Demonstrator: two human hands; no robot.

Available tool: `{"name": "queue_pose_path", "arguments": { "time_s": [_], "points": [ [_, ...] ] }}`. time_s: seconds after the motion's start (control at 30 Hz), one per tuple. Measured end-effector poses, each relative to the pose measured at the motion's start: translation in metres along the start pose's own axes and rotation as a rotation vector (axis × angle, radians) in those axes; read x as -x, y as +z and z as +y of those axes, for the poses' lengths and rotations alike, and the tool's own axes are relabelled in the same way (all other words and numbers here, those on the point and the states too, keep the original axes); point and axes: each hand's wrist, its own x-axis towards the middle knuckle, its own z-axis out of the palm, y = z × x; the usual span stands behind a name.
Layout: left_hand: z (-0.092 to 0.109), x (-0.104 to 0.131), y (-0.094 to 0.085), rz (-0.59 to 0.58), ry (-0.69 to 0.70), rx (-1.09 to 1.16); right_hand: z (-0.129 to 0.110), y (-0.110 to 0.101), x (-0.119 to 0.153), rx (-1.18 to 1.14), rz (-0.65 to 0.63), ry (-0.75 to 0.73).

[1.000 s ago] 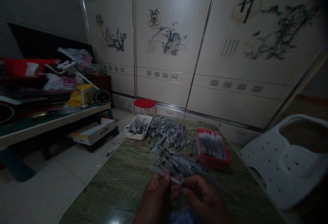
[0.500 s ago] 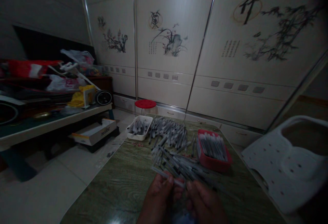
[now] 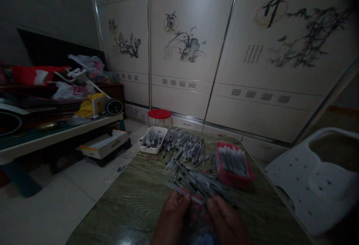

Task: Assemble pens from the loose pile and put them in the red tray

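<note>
My left hand (image 3: 175, 213) pinches a clear, pen-like tube (image 3: 182, 192) between thumb and fingers at the bottom centre. Close to the tube's right end is my right hand (image 3: 224, 217), its fingers closed; what they hold, if anything, is too dark and small to tell. Just beyond both hands lies a loose heap of similar tubes (image 3: 187, 146) on the green wood-patterned table (image 3: 126, 204). A red basket (image 3: 237, 180) full of upright tubes stands to the right. At the far left of the table a white basket (image 3: 151, 150) holds more small pieces.
Behind the table is a red stool (image 3: 159, 114). A white plastic chair (image 3: 303, 185) stands at the right. On the left, a low bench (image 3: 70, 127) carries bags and a wheeled toy, with an open box (image 3: 105, 146) beneath it. Sliding cabinet doors (image 3: 182, 103) line the back.
My right hand has shifted very slightly right, a little away from the tube's end. The left hand keeps its hold, and the view has moved slightly.
</note>
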Motion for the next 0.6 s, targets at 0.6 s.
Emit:
{"name": "queue_pose_path", "arguments": {
  "time_s": [0.6],
  "points": [
    [-0.002,-0.001,0.008,0.019,-0.018,0.052,-0.005,-0.011,0.001,0.108,0.072,-0.098]
  ]
}}
